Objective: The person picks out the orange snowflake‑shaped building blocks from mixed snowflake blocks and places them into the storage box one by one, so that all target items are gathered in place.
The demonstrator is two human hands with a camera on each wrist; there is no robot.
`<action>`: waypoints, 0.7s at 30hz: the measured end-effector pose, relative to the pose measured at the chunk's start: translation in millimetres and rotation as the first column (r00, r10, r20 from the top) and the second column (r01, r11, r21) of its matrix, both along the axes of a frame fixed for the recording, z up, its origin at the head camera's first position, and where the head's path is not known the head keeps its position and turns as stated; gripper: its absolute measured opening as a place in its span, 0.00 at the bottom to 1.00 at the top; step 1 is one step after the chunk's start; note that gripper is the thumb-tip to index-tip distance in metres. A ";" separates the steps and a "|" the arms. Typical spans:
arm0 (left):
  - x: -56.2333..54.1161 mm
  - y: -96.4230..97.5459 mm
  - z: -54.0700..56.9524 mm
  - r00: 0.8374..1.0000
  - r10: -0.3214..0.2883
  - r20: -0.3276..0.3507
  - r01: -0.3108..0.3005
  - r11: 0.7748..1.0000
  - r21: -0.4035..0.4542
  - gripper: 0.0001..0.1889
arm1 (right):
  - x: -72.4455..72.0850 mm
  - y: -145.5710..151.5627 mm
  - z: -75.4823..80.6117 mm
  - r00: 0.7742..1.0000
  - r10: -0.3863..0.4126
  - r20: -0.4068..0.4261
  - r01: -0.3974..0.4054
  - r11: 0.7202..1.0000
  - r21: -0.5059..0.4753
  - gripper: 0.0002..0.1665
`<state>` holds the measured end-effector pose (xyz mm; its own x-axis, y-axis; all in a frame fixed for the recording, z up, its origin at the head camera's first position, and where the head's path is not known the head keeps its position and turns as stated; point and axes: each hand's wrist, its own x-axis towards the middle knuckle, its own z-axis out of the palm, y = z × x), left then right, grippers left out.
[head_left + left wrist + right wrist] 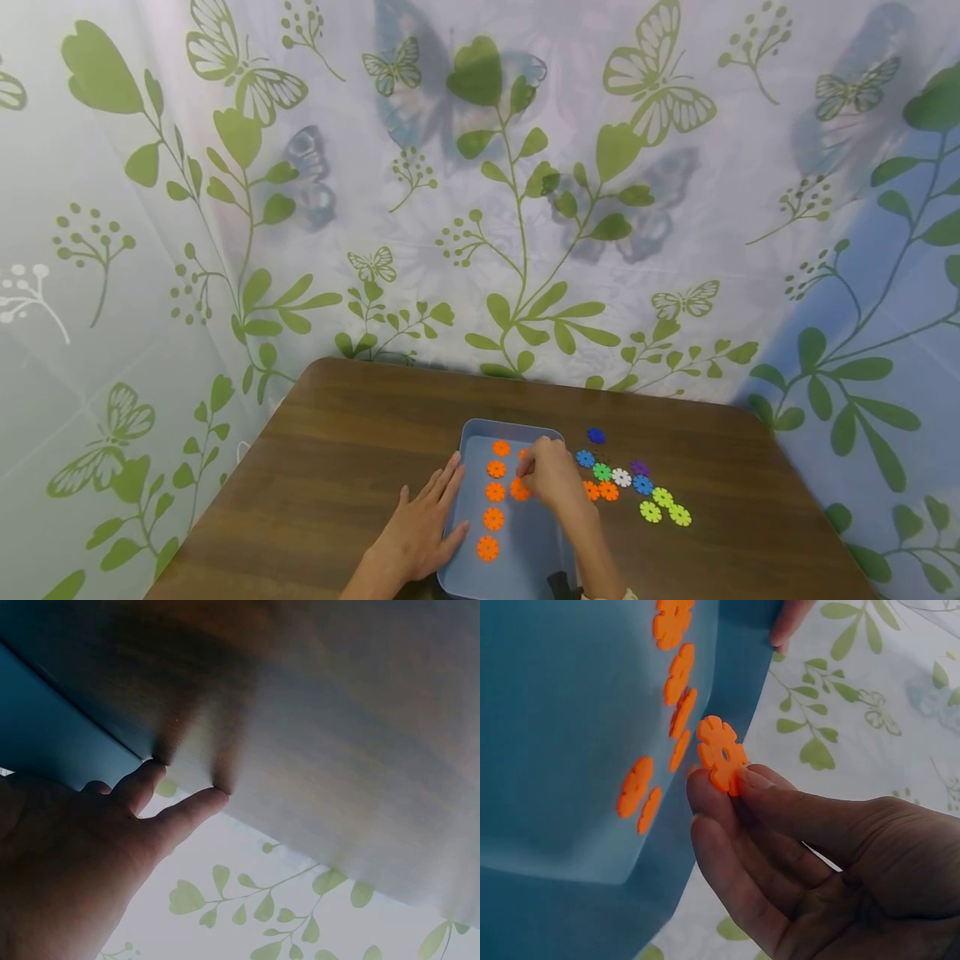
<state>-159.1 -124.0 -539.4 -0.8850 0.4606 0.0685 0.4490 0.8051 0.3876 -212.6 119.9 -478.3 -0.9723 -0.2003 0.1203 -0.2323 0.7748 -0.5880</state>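
Note:
A blue-grey tray (525,550) holds a column of several orange notched discs (493,518) along its left side. Two more orange discs lie right of that column, one partly hidden by my right hand (553,475). Thumb and fingertips of that hand pinch another orange notched disc (721,754) above the tray, plain in the right wrist view. At the tray's left rim rests my left hand (420,529), fingers straight and spread, thumb reaching over the edge. In the left wrist view, two of its fingertips (221,793) meet the wooden table.
Right of the tray lie loose notched discs: orange, a green disc (602,472), a white disc (621,477), blue, purple and several yellow-green discs (651,512). The brown wooden table (360,433) ends at a leaf-and-butterfly patterned curtain (420,292).

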 end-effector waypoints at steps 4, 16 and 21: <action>-1.2 -0.6 -1.9 1.000 -0.008 -0.016 0.008 1.000 0.005 0.41 | -4.1 -2.6 -6.3 1.000 -0.015 -0.014 0.015 0.999 0.033 0.13; -2.2 -1.6 -9.8 0.999 -0.015 -0.048 0.016 1.000 0.008 0.41 | -14.0 -5.1 -20.0 0.998 -0.048 0.046 0.045 0.997 0.057 0.15; -3.4 -2.2 -10.7 0.999 -0.015 -0.046 0.016 1.000 0.021 0.41 | -18.0 -5.3 -25.9 0.996 -0.059 0.068 0.054 0.996 0.070 0.15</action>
